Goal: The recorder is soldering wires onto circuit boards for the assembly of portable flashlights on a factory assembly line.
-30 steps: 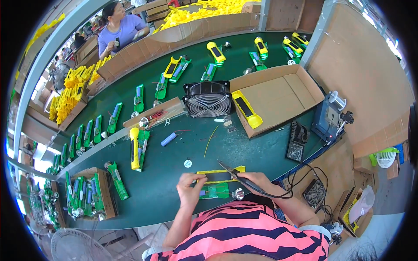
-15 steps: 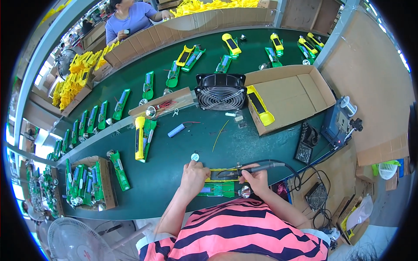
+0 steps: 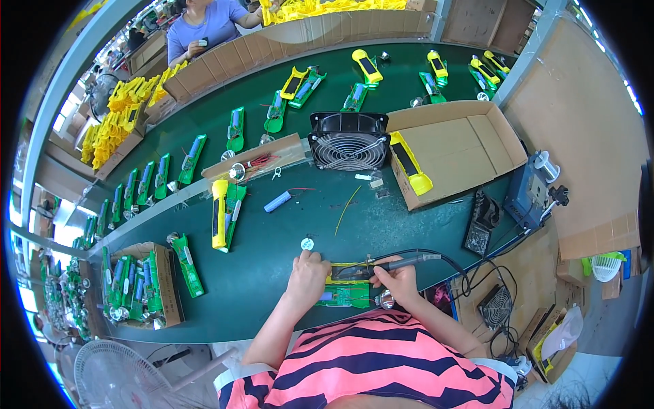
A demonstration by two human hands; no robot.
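My right hand (image 3: 398, 278) grips a soldering iron (image 3: 414, 260), its front part over a yellow flashlight casing (image 3: 351, 266) at the table's front. At the casing's left end, my left hand (image 3: 308, 279) is closed on it; the fingertips are partly hidden. Just in front of the casing, nearer my body, lies a green flashlight half (image 3: 349, 296) with a circuit board and a blue battery. A shiny round reflector (image 3: 385, 298) rests by its right end, under my right hand. A small white disc (image 3: 307, 243) lies beyond my left knuckles.
A black fan (image 3: 348, 143) stands ahead, beside an open cardboard box (image 3: 470, 146). To the right are a blue soldering station (image 3: 523, 191) and a black iron stand (image 3: 480, 228). A loose blue battery (image 3: 277, 202) and a carton of green halves (image 3: 174, 293) lie left.
The soldering iron and my right hand have shifted slightly left. The scene is framed slightly differently. Across the bench, a co-worker has raised a yellow piece.
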